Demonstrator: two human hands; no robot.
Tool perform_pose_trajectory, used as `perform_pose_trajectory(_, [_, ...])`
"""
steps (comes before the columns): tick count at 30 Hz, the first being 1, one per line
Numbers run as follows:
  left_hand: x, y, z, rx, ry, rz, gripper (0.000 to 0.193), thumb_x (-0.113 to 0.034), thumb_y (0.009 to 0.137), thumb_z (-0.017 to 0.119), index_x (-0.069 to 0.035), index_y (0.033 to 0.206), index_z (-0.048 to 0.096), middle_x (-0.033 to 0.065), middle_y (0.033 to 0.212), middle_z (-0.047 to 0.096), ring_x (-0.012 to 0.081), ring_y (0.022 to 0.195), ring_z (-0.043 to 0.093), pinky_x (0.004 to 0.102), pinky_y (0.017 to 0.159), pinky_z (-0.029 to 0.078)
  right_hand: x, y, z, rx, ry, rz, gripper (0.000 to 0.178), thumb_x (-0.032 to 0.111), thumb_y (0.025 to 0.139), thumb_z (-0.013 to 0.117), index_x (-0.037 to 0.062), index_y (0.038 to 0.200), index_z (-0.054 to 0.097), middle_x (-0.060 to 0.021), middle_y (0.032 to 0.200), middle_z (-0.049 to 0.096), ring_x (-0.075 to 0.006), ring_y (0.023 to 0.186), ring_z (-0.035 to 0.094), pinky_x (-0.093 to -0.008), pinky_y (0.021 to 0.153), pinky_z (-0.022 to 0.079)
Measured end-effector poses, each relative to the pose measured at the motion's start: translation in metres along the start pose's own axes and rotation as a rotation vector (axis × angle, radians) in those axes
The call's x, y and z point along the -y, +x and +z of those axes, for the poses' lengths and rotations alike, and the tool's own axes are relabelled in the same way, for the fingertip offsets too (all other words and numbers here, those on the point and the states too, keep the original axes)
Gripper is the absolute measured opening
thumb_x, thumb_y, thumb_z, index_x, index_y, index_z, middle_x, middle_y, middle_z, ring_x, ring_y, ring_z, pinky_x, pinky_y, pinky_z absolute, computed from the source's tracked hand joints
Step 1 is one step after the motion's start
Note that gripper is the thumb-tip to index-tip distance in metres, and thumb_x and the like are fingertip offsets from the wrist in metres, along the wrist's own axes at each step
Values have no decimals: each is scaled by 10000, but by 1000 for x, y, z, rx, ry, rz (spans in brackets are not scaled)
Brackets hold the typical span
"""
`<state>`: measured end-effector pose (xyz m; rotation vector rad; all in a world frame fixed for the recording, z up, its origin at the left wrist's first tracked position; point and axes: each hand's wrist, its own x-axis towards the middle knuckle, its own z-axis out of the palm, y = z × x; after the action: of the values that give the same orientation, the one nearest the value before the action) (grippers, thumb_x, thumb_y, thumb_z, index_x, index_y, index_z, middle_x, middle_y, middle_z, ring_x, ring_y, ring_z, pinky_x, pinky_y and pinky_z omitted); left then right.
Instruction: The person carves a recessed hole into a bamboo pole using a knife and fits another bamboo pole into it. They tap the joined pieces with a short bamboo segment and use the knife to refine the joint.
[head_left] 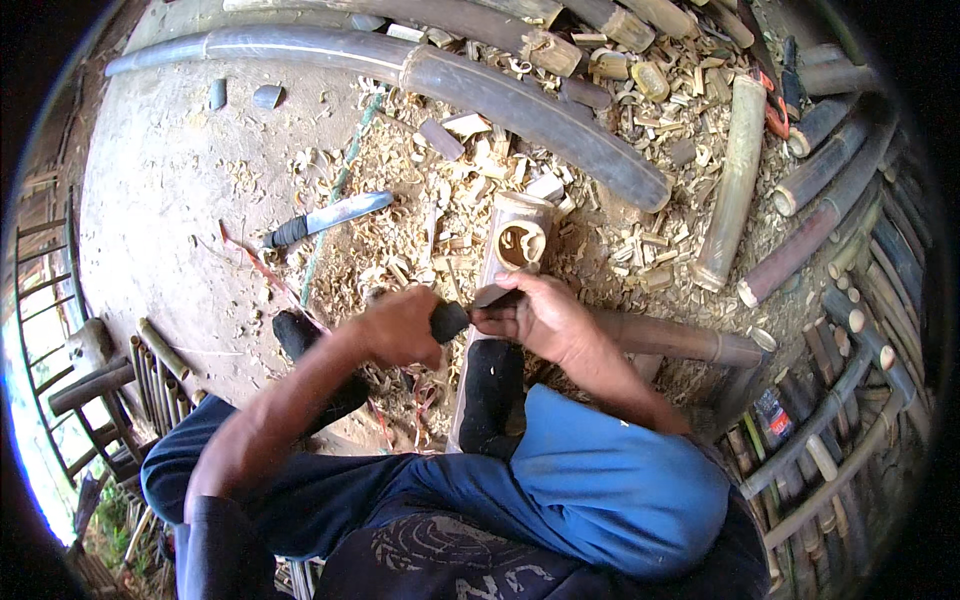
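**Two hands hold small dark pieces by a bamboo tube with a hole**

The left hand [400,326] is curled into a fist. Its grip is closed around a stubby black piece [450,322] with a blunt end. The fingers hide the rest, so I cannot tell what it is. The right hand [535,312] has its grip pinched on a flat, dark grey piece [490,296], thumb on top and fingers below. That piece looks smooth and thin, and it sits just beside the black one. I cannot tell if they touch.

Both pieces are near the pale brown bamboo tube [493,262], which points away from the person. It has a big round hole near its far end, with a light, yellowish edge.

A knife [335,215] with a shiny blade and a dark wrapped handle lies to the left on the floor [160,180]. Curly wood shavings [350,270] are spread all around.
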<state>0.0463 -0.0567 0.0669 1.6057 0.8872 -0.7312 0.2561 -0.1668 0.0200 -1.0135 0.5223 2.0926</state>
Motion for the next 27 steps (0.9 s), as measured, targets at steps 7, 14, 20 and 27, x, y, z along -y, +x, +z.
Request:
perform_pose_trajectory(7, [-63,2,116,-247,-604,-54,491,-196,705,774,94,1070,620,291,904,704,407,853,719,441,768,584,18,-16,-6,-387,-740,-25,253,236,942,526,11,1002,622,-131,827,703,-176,573,636,-289,373,469])
perform_pose_trajectory(14, [14,-15,114,-342,-657,-216,554,-302,697,876,15,1107,681,147,840,729,230,728,701,368,722,564,-4,11,21,-213,-590,-55,146,164,1025,495,25,1063,514,-175,890,691,-252,621,683,-326,457,563])
perform_pose_trajectory(20, [-49,37,-1,-415,-168,-39,319,-146,679,792,12,951,737,192,791,735,306,697,733,411,683,587,49,-38,46,-302,-487,-723,226,200,960,514,27,1019,646,-82,655,618,-187,558,620,-260,492,492])
perform_pose_trajectory(27, [-203,20,10,-442,-22,353,295,-134,693,739,-40,964,667,215,772,705,393,774,719,484,739,577,91,-200,13,-450,-232,-936,198,268,941,565,86,1019,568,-145,952,687,-233,647,630,-380,500,534])
